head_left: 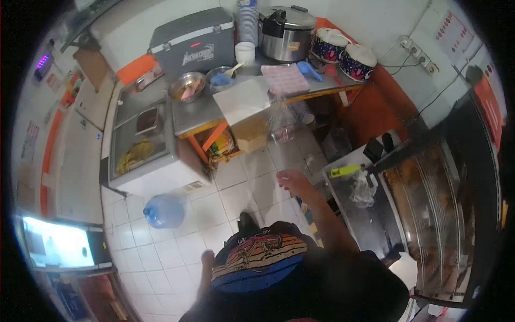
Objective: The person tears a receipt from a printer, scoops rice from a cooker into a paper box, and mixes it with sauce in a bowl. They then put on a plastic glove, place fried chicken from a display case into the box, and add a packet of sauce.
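My right hand (293,183) is stretched out in front of me over the tiled floor. Its fingers are loosely bent and somewhat blurred, and I see nothing held in them. Beyond it, a clear plastic bag (280,121) hangs at the table's front edge, apart from the hand. Low beside my body is my left hand (207,258); only a small part shows, and its fingers cannot be made out. The blue water jug (164,211) on the floor is the nearest object ahead of it, not touched.
A metal-topped table (196,115) carries a grey cooler box (193,45), a rice cooker (287,35), stacked cups (247,24), a metal bowl (186,87) and patterned pots (358,60). A chest freezer (161,174) stands left. On the right are a dark counter (370,228) and a glass display case (429,214).
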